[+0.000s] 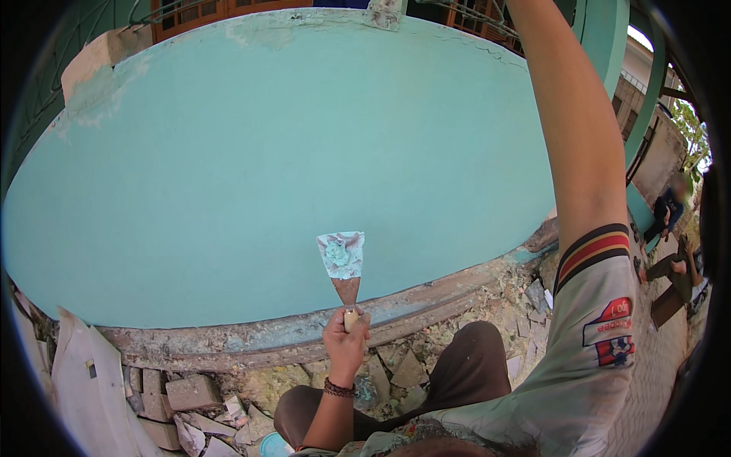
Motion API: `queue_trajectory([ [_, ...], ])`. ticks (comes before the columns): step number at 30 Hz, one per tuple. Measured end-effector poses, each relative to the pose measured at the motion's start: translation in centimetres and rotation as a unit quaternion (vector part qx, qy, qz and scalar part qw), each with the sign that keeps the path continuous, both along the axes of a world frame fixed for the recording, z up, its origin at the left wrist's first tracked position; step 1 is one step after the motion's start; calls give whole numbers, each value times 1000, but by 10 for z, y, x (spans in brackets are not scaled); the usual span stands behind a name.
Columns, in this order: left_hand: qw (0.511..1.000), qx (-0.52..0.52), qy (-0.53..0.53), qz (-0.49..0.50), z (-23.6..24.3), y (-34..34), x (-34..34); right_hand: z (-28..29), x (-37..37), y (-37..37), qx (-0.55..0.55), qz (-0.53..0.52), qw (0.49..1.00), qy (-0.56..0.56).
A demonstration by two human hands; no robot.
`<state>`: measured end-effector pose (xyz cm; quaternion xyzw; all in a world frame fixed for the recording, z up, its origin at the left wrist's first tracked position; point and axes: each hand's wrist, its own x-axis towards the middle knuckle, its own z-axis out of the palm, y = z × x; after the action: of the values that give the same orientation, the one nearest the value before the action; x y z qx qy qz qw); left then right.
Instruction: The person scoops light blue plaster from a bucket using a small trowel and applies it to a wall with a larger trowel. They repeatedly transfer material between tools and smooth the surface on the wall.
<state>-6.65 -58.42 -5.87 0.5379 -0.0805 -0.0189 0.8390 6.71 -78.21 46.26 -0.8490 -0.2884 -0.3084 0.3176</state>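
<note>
Upright in front of the turquoise wall [251,167], a putty knife [346,289] is in my left hand [346,346]. My fingers are wrapped round its short handle, with the blade pointing up. Pale turquoise paste or paint scrapings [339,255] cover the wide end of the blade, and the metal below is brown and rusty. A dark beaded bracelet [339,389] circles that wrist. My right arm [579,129] stretches up along the right side of the wall, and its hand is beyond the top edge of the picture.
Broken tiles and bricks [194,392] litter the ground below the wall's worn ledge [304,335]. A pale sheet [99,381] leans at the lower left. Part of a turquoise container [276,445] shows beside my knee [468,358]. Two people [668,206] sit at the far right.
</note>
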Motion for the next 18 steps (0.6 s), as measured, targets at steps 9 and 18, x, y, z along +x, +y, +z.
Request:
queue_trajectory([
  [9,1000,2,3,-1,3,0,0,15,6,21,-36,-21,999,-1],
  [18,1000,10,-12,4,-3,0,4,7,-21,-8,33,69,997,-11],
])
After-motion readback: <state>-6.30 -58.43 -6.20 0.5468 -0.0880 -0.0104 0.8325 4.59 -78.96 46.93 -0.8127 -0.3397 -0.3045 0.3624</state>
